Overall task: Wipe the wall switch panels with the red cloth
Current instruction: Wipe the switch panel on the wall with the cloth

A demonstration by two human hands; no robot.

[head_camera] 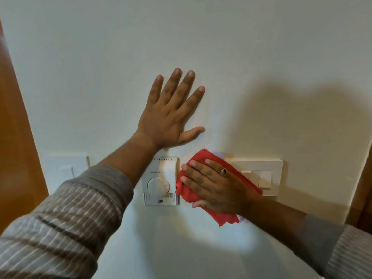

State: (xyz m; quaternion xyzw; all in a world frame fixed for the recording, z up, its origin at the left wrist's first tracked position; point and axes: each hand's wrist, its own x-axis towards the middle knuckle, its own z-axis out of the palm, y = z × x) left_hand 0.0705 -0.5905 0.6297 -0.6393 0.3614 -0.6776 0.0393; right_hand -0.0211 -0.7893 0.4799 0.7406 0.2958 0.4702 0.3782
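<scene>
The right hand [213, 186] lies spread and flat over the red cloth [201, 195], pressing it to the wall in the lower middle of the frame, between the thermostat [161, 181] and the switch panel [259, 176] at lower right; the cloth's right edge overlaps the panel's left side, and its left edge touches or nearly touches the thermostat's side. The fingers are extended, not curled, so the cloth is pinned under the palm more than gripped. The left hand [171, 117] rests open and empty, fingers splayed, flat against the bare wall [261, 57] above the thermostat, apparently as a brace. Another pale plate [62, 170] sits at lower left, partly behind the striped sleeve [70, 218]. From here I'd worry most about the rocker switches: a firm sweep across them could flip one. The cloth's loose lower corner hangs free and could slip out from under the flat palm if the pressure eases. A stroke carried left might nudge the thermostat's dial or the small slider beneath it. No containers are anywhere in sight, so nothing is held in one.
</scene>
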